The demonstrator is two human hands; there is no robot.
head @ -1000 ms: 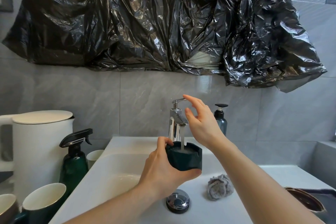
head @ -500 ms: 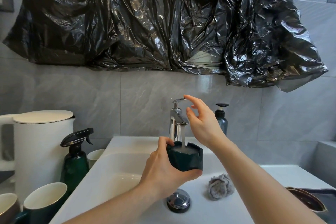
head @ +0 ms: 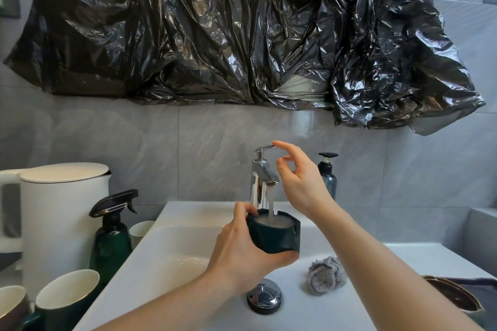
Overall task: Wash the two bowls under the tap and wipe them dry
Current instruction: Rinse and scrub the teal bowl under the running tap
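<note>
One dark green bowl (head: 274,234), water-filled, gripped by left fingers (head: 243,209); right fingers (head: 286,148) relaxed.

Two forearms, bare from wrist to frame edge; no sleeve shows. Left hand (head: 243,255) and right hand (head: 301,183): ungloved, fingers slender, with short, unpainted nails.

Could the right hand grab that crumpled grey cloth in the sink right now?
Probably yes. The right hand holds nothing; a fingertip just touches the tap lever. The grey cloth lies uncovered in the sink, below that forearm, with nothing between them.
</note>
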